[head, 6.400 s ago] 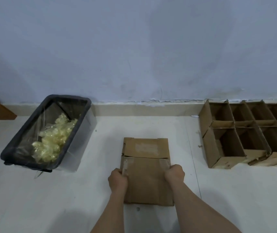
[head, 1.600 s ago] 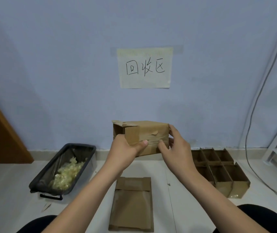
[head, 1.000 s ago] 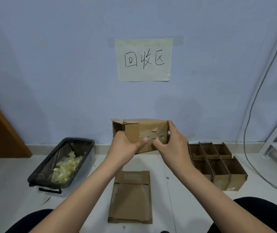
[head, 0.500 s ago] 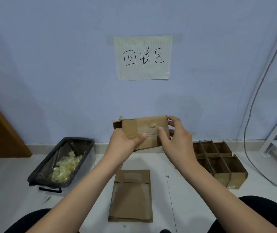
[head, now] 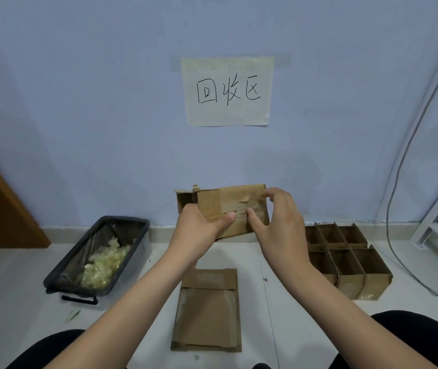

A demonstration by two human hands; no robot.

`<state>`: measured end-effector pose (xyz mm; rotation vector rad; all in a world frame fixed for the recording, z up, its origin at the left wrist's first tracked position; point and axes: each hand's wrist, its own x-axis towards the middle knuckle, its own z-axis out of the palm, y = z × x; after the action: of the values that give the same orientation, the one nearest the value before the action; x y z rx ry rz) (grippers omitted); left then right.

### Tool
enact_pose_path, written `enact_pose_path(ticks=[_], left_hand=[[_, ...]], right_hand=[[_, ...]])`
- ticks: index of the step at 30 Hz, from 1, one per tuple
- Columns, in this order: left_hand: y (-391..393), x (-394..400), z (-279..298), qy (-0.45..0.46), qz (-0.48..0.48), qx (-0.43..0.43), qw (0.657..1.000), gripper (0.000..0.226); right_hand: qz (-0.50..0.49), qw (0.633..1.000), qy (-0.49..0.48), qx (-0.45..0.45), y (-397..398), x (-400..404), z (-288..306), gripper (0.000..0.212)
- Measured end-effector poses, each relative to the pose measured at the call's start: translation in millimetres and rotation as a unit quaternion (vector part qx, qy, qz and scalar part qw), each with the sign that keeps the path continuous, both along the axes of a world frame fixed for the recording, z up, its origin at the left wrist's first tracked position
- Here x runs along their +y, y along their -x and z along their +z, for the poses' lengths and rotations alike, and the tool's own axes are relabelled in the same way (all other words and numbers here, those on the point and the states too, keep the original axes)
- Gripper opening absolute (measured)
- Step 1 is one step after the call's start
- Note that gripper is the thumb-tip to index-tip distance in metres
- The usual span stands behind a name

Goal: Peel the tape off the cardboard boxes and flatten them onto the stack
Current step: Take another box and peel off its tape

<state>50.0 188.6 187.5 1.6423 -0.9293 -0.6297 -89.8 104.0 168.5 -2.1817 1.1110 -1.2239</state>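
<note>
Small brown taped cardboard box in my left grip, my right grip curled on its clear tape, above the flattened stack.

A lined paper sheet is hanging taped to the wall in the upper middle of the frame, showing three handwritten black characters, 回收区. Nothing else in view is carrying readable text.
</note>
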Motion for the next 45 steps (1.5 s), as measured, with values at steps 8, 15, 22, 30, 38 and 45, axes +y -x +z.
enact_pose_path(ticks=[8, 15, 22, 30, 38, 45], left_hand=[[0, -2, -7, -0.013, 0.0, -0.03, 0.999, 0.084], [-4, -8, -10, -0.022, 0.002, 0.004, 1.0, 0.056], [-17, -10, -11, -0.033, 0.028, 0.061, 0.997, 0.019], [-17, -10, -12, -0.009, 0.038, 0.049, 0.998, 0.016], [-18, -6, -11, -0.009, 0.03, 0.054, 0.998, 0.013], [-23, -7, -8, -0.031, 0.045, 0.061, 0.997, 0.026]], right_hand=[[0.004, 0.99, 0.064, 0.123, -10, -2, -4, 0.009], [0.042, 0.991, -0.046, 0.115, -15, -4, -1, 0.01], [-0.002, 0.995, -0.068, 0.077, -6, -12, 4, 0.009], [0.042, 0.996, -0.045, 0.066, -7, -3, -1, 0.013], [0.047, 0.99, -0.06, 0.122, -11, -12, -11, 0.021], [0.044, 0.993, -0.063, 0.086, -6, -14, -5, 0.017]])
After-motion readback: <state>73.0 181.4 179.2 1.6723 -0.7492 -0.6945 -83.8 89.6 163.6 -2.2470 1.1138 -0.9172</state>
